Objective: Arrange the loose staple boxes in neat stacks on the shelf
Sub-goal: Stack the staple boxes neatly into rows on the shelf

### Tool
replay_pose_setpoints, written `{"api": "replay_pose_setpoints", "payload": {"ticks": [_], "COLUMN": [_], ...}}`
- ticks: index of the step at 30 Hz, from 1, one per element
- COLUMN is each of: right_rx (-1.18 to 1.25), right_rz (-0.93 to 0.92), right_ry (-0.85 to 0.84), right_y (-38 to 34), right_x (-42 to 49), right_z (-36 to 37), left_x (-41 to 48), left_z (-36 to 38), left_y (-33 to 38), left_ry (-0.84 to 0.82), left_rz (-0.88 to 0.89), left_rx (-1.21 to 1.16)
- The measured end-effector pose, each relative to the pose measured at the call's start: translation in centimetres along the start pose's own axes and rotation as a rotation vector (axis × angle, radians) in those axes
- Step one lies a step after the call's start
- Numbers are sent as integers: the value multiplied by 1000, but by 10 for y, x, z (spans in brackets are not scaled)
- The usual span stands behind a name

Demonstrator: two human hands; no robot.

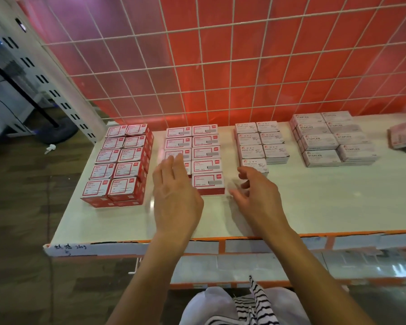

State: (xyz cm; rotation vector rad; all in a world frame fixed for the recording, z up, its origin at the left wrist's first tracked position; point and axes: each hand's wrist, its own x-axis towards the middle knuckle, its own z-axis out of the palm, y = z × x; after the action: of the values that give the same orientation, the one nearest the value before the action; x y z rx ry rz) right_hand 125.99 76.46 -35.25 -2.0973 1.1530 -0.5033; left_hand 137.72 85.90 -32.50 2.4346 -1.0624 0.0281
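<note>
Right, head view, looking down on the white shelf (314,207). Four blocks of boxes lined up along it, left to right: red boxes (124,165) at the far left, red-and-white boxes (206,158) next, paper clip boxes (260,143) after those, then the staple boxes (333,139) printed STAPLES, two columns wide and more than one layer high. Further right, at the frame edge, a few loose boxes (403,138), tilted and blurred; print not readable.

Left hand (174,191) spread flat over the left column of the red-and-white block, fingers straight, grip apart, nothing in it; cannot tell whether touching the box tops. Right hand (256,195) just on the near side of the nearest paper clip box, fingers loosely curled, grip apart too, empty.

Looks like a squaring-up step, with both hands at the middle blocks and well apart from the staple stack. Staple stack reading as neat already. Judging by that, most of the job done, loose boxes at the right not yet placed.

Next move probably calling for a long reach to the right, a pinch across the sides of one loose box, then setting it flush on the staple stack, label up, edges matched. Worth watching: light cardboard, so easy to knock neighbouring rows out of line.
</note>
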Motion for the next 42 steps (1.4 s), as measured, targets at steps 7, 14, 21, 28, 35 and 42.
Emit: {"api": "replay_pose_setpoints", "payload": {"ticks": [7, 14, 21, 28, 35, 42], "right_rx": [-75, -158, -182, -186, -171, -203], "right_rz": [-103, -94, -26, 81, 222, 333], "right_ry": [86, 177, 204, 298, 433, 426], "right_y": [37, 102, 160, 220, 281, 314], "right_x": [-3, -1, 4, 6, 8, 6], "right_z": [-44, -111, -175, -229, -283, -303], "left_x": [-5, -11, -18, -32, -38, -32], "left_z": [38, 85, 129, 163, 180, 200], "left_y": [75, 159, 238, 303, 364, 409], "left_ry": [55, 10, -83, -126, -283, -354], "left_rz": [261, 408, 524, 589, 594, 570], "left_rx": [-32, -7, -4, -43, -140, -193]}}
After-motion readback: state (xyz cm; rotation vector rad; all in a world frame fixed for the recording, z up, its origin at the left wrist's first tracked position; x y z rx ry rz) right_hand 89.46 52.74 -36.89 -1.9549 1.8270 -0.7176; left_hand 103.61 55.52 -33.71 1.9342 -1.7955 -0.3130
